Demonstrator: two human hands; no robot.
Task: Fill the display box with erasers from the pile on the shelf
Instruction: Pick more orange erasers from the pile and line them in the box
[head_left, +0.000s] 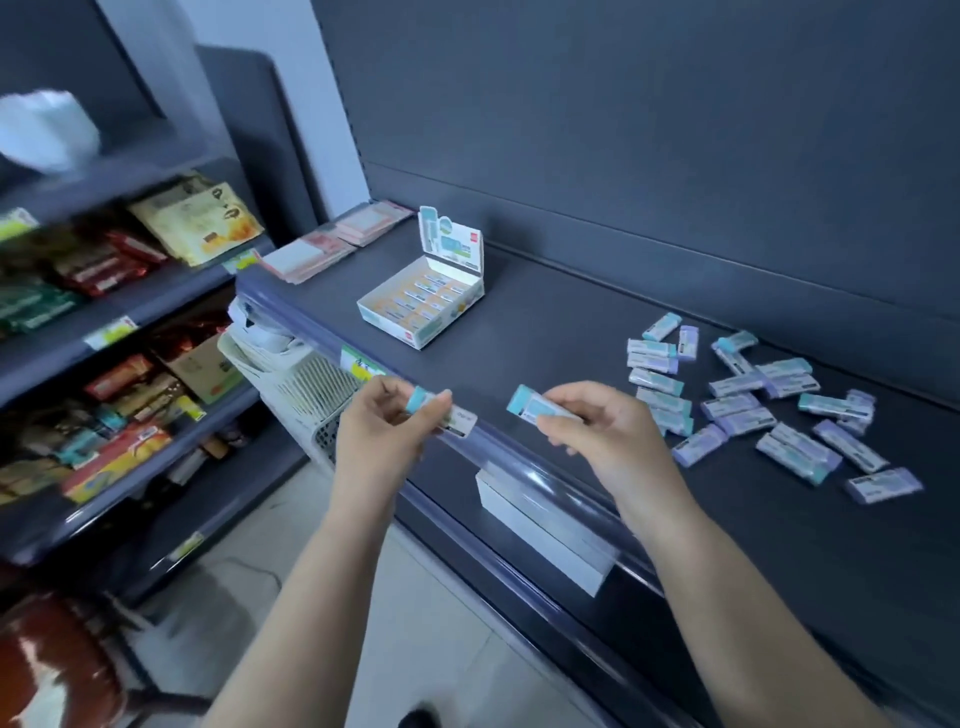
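Observation:
A white display box (422, 304) with its lid flap standing up sits on the dark shelf (561, 332), holding rows of erasers with orange wrappers. A pile of several teal and lilac erasers (769, 405) lies scattered to the right on the same shelf. My left hand (384, 431) pinches a teal-ended eraser (418, 399) over the shelf's front edge. My right hand (597, 431) grips another teal eraser (530, 404) just left of the pile. Both hands are nearer to me than the box.
Stacks of pink-and-white pads (332, 244) lie at the shelf's far left. A white basket (306, 384) hangs below the front edge, and a white box (540, 525) sits on the lower shelf. Snack shelves (119, 322) fill the left side.

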